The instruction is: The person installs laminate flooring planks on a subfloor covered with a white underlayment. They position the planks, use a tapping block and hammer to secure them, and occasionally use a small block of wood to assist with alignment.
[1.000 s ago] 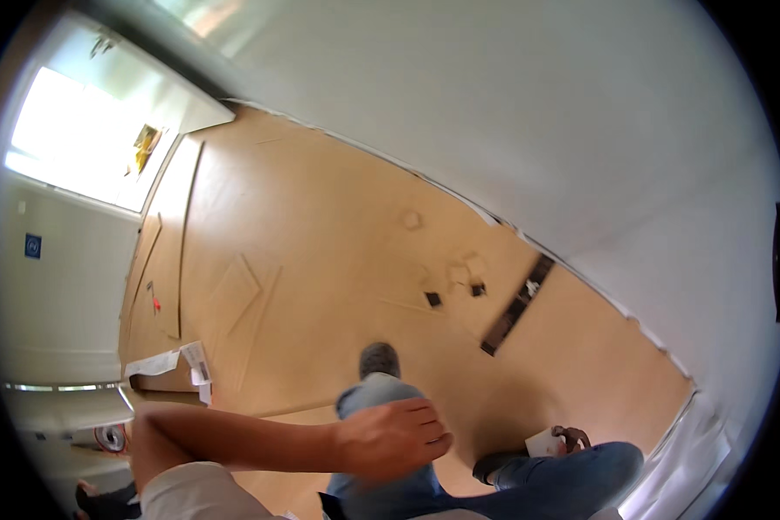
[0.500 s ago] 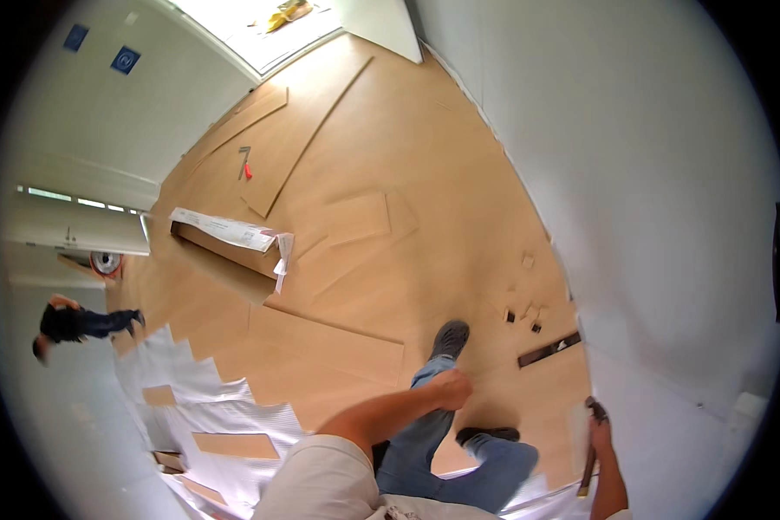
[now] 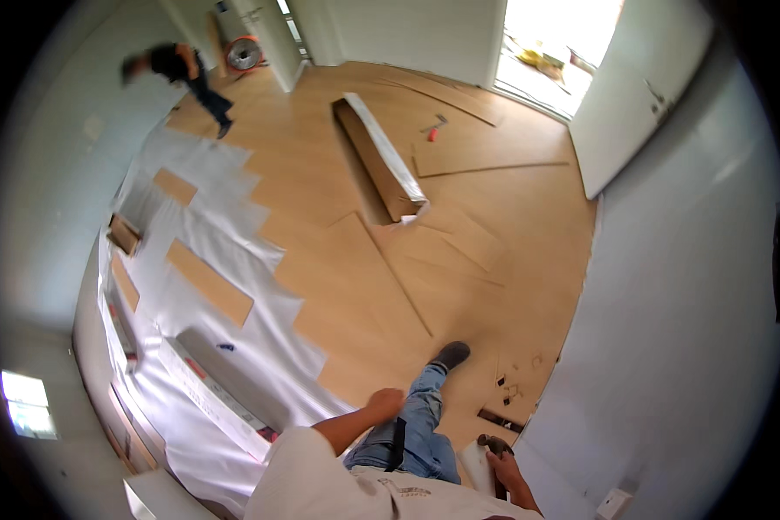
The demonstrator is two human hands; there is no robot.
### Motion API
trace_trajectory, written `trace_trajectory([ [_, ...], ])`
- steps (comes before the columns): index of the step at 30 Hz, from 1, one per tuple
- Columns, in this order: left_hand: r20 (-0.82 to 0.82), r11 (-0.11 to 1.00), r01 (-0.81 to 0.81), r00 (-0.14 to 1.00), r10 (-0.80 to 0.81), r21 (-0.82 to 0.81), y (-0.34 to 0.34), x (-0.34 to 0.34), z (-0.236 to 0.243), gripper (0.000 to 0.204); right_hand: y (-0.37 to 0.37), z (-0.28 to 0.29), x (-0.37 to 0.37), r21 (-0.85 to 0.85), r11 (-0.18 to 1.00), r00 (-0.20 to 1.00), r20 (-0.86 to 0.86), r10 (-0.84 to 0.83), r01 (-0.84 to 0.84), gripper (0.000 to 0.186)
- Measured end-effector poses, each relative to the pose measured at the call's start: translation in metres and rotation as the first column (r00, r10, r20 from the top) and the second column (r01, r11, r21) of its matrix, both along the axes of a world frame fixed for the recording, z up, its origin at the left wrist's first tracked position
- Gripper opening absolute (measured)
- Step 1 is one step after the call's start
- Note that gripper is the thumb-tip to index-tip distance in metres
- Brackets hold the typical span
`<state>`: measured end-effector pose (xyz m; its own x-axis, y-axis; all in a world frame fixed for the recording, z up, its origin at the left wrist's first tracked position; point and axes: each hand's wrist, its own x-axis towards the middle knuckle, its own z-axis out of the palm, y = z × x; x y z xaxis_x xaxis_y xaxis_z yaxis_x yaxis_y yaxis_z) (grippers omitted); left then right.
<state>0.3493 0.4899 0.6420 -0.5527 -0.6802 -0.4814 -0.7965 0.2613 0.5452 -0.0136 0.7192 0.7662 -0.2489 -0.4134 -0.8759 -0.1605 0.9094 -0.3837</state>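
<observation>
My right hand [image 3: 510, 471] grips a hammer [image 3: 497, 445], its head up, low beside the right wall. Next to it is a pale flat piece [image 3: 476, 464], partly hidden. My left hand [image 3: 385, 404] is closed in a loose fist beside my thigh, with nothing visible in it. Below me lies wood-look plank flooring [image 3: 355, 303]. Near the right wall, on the flooring, are a dark flat bar [image 3: 500, 420] and several small black blocks [image 3: 506, 399]. My shod foot [image 3: 451, 354] is on the planks.
Silvery underlay [image 3: 234, 208] covers the left side, bearing loose planks [image 3: 210, 282] and a long white box [image 3: 212, 394]. An open carton [image 3: 377, 160], loose boards [image 3: 494, 158] and a red-handled tool [image 3: 432, 134] lie ahead. Another person [image 3: 186, 74] walks far left. An open door [image 3: 641, 95] stands far right.
My view has swung left, bringing more underlay and the long white box into sight. The hammer stays in my right hand. My left hand remains closed beside my leg.
</observation>
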Motion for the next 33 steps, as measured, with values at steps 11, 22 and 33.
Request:
trace_trajectory([
  [11,0.558,0.836,-0.509,0.762,0.329,0.202,0.231,0.333,0.003,0.041,0.045,-0.061,-0.008,-0.24,0.874,0.888,0.086,0.452,-0.422,0.04],
  [22,0.086,0.768,-0.639,0.768,0.635,0.038,-0.026,0.423,0.062,0.031,-0.194,-0.014,0.16,-0.146,0.92,0.931,-0.028,0.364,-0.364,0.041],
  [33,-0.758,-0.026,-0.767,0.638,-0.136,-0.641,-0.358,0.486,0.61,0.024,-0.403,0.056,0.239,0.035,0.946,0.921,-0.22,0.322,-0.323,0.05],
])
